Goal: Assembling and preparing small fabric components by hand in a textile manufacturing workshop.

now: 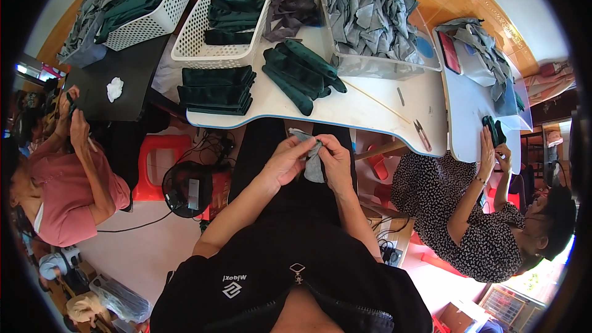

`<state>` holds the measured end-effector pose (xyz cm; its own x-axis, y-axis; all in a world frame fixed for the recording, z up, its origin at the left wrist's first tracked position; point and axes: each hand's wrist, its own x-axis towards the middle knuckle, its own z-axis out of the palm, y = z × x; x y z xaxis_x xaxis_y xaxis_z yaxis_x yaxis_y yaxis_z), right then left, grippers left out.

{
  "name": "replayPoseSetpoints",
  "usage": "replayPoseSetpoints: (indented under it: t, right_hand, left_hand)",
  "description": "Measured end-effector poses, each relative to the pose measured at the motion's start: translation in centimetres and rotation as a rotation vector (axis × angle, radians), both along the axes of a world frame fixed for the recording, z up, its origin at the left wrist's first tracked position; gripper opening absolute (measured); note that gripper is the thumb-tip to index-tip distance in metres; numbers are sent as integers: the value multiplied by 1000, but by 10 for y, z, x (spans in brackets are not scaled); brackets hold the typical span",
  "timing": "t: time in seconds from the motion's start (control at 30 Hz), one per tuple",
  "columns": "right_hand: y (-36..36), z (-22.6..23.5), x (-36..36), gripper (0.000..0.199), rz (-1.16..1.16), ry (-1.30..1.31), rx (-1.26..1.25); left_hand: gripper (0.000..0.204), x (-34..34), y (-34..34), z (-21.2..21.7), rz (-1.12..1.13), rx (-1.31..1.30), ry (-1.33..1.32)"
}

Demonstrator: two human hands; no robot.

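Above my lap, just off the table's front edge, both hands grip one small grey fabric piece (314, 166). My left hand (287, 159) pinches its upper left part between thumb and fingers. Close beside it, my right hand (335, 159) is closed on the right side of the same piece. The cloth's lower end hangs down between the hands. On the white table (296, 116) ahead lie a neat stack of dark green velvet pieces (217, 89) and a looser group of green velvet pieces (302, 74).
A white basket (185, 49) with green pieces and a clear bin (376, 66) heaped with grey pieces stand at the back. Thread snips (422, 135) and a thin stick (376, 100) lie to the right. Co-workers sit on both sides; a red stool (148, 166) stands left.
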<state>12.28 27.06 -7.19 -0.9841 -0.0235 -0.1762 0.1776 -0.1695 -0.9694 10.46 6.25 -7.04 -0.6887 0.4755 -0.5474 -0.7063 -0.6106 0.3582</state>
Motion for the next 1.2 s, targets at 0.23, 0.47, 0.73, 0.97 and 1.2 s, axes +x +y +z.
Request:
replayPoseSetpoints:
  t: [0.23,0.47,0.73,0.97,1.2]
  right_hand:
    - [-4,0,1,32,29,0,211]
    - [-13,0,2,28,42,-99,-149]
    - [-16,-8,-4,28,-84,-179,-220]
    - [-29,-4,5,31,-70,-135,-98]
    - [-55,27,9,30,-55,-123,-127]
  left_hand:
    - [26,0,5,-9,147,-129,88]
    - [36,11,2,-20,13,54,-73]
    - [36,-4,-10,-22,139,148,-52]
    - [30,0,-23,-11,113,0,-7]
    - [31,2,-41,11,96,-41,-26]
